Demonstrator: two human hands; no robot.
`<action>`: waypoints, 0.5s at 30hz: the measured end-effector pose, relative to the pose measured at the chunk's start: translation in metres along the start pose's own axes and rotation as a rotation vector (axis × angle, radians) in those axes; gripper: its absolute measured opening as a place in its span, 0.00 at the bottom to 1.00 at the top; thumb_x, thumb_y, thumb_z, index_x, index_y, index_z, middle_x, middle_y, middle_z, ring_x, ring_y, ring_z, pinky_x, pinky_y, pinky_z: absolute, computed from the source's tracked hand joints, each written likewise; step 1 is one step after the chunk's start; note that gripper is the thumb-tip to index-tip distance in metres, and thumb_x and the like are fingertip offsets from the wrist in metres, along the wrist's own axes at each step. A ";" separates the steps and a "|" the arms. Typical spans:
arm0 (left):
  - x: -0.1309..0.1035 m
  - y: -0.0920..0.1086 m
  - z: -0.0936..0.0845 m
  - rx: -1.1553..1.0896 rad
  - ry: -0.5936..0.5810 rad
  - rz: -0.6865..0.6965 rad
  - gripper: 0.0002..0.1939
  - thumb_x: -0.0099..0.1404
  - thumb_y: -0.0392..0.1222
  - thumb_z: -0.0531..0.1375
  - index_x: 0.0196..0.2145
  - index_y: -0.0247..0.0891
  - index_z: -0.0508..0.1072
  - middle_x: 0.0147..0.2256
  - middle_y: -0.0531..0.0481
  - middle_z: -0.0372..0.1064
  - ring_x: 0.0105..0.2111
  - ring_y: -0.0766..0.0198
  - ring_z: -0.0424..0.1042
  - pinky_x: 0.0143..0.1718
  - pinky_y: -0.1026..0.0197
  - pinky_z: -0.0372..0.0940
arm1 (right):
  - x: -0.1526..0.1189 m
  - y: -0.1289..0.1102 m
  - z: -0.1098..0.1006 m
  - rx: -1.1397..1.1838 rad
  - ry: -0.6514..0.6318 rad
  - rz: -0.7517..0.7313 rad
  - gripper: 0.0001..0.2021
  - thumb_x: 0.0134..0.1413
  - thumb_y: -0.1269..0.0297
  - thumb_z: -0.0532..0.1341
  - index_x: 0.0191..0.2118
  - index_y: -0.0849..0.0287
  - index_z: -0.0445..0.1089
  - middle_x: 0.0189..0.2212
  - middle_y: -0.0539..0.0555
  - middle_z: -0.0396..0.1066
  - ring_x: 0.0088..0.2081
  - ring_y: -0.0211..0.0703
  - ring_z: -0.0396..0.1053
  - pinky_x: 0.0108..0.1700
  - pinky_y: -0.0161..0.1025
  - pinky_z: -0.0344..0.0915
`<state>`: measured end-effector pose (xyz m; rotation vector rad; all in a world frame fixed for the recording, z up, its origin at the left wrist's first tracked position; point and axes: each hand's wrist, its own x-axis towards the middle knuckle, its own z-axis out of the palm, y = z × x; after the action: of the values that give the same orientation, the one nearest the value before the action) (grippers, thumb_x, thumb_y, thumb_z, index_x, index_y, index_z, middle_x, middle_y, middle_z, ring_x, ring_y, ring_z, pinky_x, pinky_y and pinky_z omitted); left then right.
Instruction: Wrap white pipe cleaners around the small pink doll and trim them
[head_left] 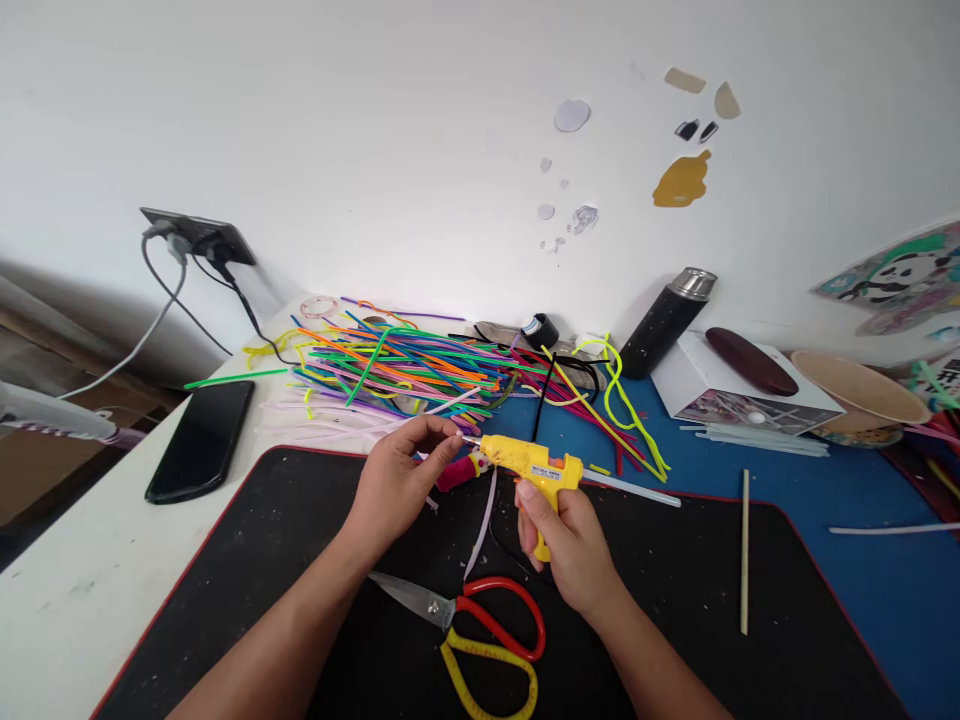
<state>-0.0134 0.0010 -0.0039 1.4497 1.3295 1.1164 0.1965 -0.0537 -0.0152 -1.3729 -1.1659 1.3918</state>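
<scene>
My right hand (559, 525) grips the handle of a yellow hot glue gun (517, 455), its nozzle pointing left. A translucent glue stick (634, 487) sticks out of the gun's back end. At the nozzle tip, my left hand (405, 475) has thumb and forefinger pinched together; what lies between them is too small to make out. Just behind and below the nozzle is a magenta object (459, 473), partly hidden. Scissors (450, 608) with one red and one yellow handle rest below the hands on the black mat (660, 600).
Many coloured pipe cleaners (405, 365) are heaped behind my hands. A phone (201, 440) lies at the left. At the right are a black thermos (670, 322), a white box (739, 385), a bowl (859, 385) and a thin wooden stick (745, 550). Cords run from the wall socket (199, 235).
</scene>
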 end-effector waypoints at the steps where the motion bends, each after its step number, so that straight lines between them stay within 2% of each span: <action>1: 0.000 0.000 0.000 0.017 0.003 0.007 0.12 0.68 0.52 0.65 0.36 0.41 0.79 0.33 0.52 0.78 0.32 0.61 0.73 0.37 0.61 0.66 | -0.001 0.002 0.000 -0.007 -0.003 -0.002 0.35 0.59 0.28 0.62 0.22 0.58 0.68 0.12 0.47 0.61 0.13 0.33 0.58 0.19 0.33 0.52; 15: -0.001 0.004 0.002 0.100 -0.004 0.014 0.11 0.67 0.51 0.65 0.35 0.41 0.80 0.34 0.51 0.80 0.34 0.59 0.75 0.35 0.61 0.65 | -0.003 0.012 -0.004 0.025 -0.007 0.001 0.34 0.65 0.33 0.62 0.19 0.57 0.65 0.13 0.48 0.61 0.14 0.33 0.58 0.19 0.34 0.52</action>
<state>-0.0107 -0.0006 -0.0006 1.5343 1.3916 1.0683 0.2010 -0.0593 -0.0262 -1.3529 -1.1490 1.4087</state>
